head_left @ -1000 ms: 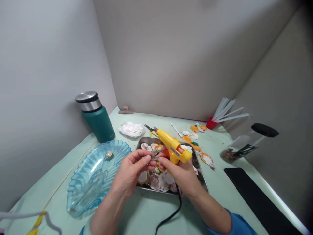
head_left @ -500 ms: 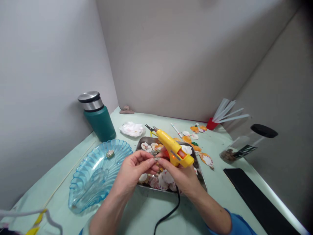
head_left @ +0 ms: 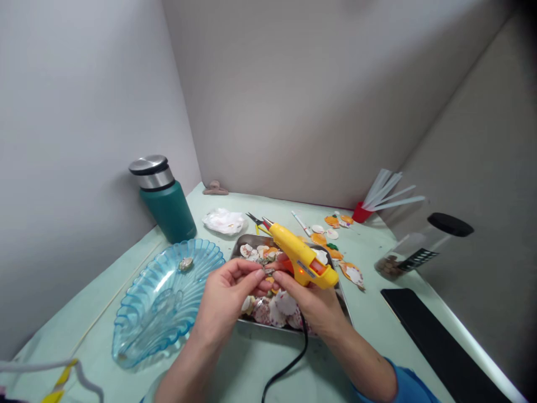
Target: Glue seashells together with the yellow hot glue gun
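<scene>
My right hand (head_left: 316, 308) is wrapped round a yellow hot glue gun (head_left: 296, 251), its nozzle pointing up and left and a small orange light glowing on its side. The thumb and finger of that hand also meet a small greyish piece (head_left: 269, 271), perhaps a shell. From the other side my left hand (head_left: 226, 294) pinches the same piece; the fingers cover most of it. Both hands are above a metal tray (head_left: 347, 310) of seashells (head_left: 286, 302), white, orange and purple-speckled. The glue gun's black cord (head_left: 289, 366) runs down toward me.
A blue shell-shaped dish (head_left: 126, 313) holding one small shell (head_left: 185, 263) lies at left, before a green bottle (head_left: 168, 210). Behind the tray are crumpled white tissue (head_left: 225, 221) and pliers (head_left: 254, 219). Rightward are orange shells (head_left: 351, 274), glue sticks (head_left: 384, 190), a jar (head_left: 413, 254) and a black slab (head_left: 436, 336).
The glue gun has shifted slightly right and down in my right hand. Both hands still pinch the small piece. The whole view has moved a little.
</scene>
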### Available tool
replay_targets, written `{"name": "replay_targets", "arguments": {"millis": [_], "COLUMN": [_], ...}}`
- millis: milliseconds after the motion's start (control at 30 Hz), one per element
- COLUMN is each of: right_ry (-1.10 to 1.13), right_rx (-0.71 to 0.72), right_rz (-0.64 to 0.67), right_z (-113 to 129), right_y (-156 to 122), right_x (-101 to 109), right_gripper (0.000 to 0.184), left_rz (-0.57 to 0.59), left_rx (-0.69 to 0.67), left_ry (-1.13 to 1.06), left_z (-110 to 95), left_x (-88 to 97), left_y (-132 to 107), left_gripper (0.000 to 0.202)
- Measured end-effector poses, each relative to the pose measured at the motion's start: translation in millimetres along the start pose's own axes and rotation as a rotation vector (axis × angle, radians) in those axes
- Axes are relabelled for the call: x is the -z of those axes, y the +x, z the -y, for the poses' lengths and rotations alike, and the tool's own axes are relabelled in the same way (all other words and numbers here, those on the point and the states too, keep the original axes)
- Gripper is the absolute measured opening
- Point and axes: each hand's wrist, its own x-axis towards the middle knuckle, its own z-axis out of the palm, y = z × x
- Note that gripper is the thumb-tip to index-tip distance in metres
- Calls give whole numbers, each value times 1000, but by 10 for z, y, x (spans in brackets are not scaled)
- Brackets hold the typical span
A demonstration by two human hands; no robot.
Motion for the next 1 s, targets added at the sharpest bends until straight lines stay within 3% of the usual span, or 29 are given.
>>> {"name": "replay_targets", "arguments": {"millis": [433, 733, 833, 900, 1000], "right_ry": [-6, 37, 34, 43, 58], "right_rx": [1, -10, -10, -6, -16], "right_rz": [-26, 7, 17, 30, 0], "right_z": [43, 10, 2, 4, 10], "right_y": [5, 3, 9, 17, 29], "right_x": [-52, -43, -40, -16, 71], "right_gripper": [17, 20, 20, 23, 27], "left_rz": [-56, 37, 54, -2, -106], "left_rx": [-2, -13, -17, -40, -189], "left_ry": [22, 19, 98, 191, 422], "left_z": [-4, -14, -1, 2, -7], "left_x": [-51, -36, 2, 73, 229], "left_y": [6, -3, 13, 44, 121], "left_gripper": [15, 25, 20, 13, 7]}}
